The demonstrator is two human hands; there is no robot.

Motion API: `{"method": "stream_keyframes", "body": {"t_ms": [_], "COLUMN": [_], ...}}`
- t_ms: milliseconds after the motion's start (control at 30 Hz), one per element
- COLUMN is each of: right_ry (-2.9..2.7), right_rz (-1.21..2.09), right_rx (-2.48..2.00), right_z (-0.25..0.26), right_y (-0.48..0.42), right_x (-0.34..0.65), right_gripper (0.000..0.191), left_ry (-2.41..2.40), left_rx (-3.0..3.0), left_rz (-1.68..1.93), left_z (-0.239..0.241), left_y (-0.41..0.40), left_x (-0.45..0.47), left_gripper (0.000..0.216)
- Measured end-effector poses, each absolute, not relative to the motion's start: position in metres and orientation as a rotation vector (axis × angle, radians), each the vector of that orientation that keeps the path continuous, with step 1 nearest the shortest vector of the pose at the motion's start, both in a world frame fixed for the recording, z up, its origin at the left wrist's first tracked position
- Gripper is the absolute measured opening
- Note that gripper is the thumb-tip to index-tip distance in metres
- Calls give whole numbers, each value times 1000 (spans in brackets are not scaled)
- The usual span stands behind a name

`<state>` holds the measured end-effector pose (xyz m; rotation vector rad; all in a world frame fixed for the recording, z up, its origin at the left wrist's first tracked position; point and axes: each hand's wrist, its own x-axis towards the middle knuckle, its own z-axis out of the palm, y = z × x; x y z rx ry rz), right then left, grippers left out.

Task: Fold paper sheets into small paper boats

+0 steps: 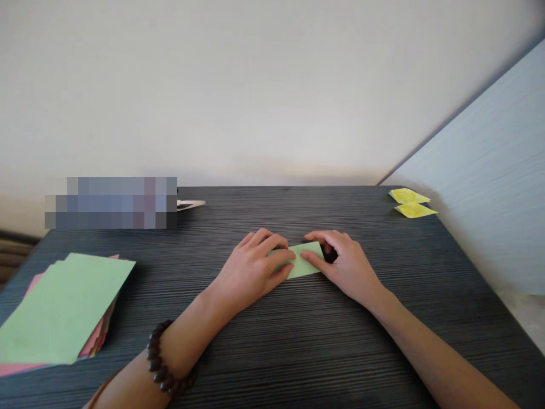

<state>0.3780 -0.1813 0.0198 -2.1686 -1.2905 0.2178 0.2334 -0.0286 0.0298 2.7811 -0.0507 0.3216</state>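
Note:
A small folded piece of light green paper (305,259) lies flat on the dark striped table (298,352) near its middle. My left hand (254,267) rests on the paper's left end, fingers curled and pressing down on it. My right hand (343,266) holds the paper's right end, thumb and fingers pinched on its edge. A dark beaded bracelet (164,363) circles my left wrist.
A stack of coloured paper sheets (63,307), green on top and pink beneath, lies at the front left. Two folded yellow paper pieces (411,203) sit at the back right beside a pale blue wall panel (489,170). A blurred-out object (110,203) stands at the back left.

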Motion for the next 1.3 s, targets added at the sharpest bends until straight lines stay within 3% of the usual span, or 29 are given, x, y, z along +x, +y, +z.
{"method": "stream_keyframes", "body": {"t_ms": [300,433,833,1300], "right_ry": [-1210,-1326,-1785,-1947], "right_rz": [192,188,6,-54], "right_rx": [-2190,-2064,-1956,-1951], "right_z": [23,24,24,25], "right_y": [-191,-191,-198,-203], "right_x": [373,373,366,366], "right_gripper": [23,11,40,38], "left_ry": [-100,-77,-69,-89], "left_rx": [2768,2715,2718,2781], "left_rz": [363,366,379,393], "left_z": [30,27,27,28], "left_y": [-24,-22,-16,-13], "left_x": [234,231,226,226], "left_gripper": [23,20,24,26]}}
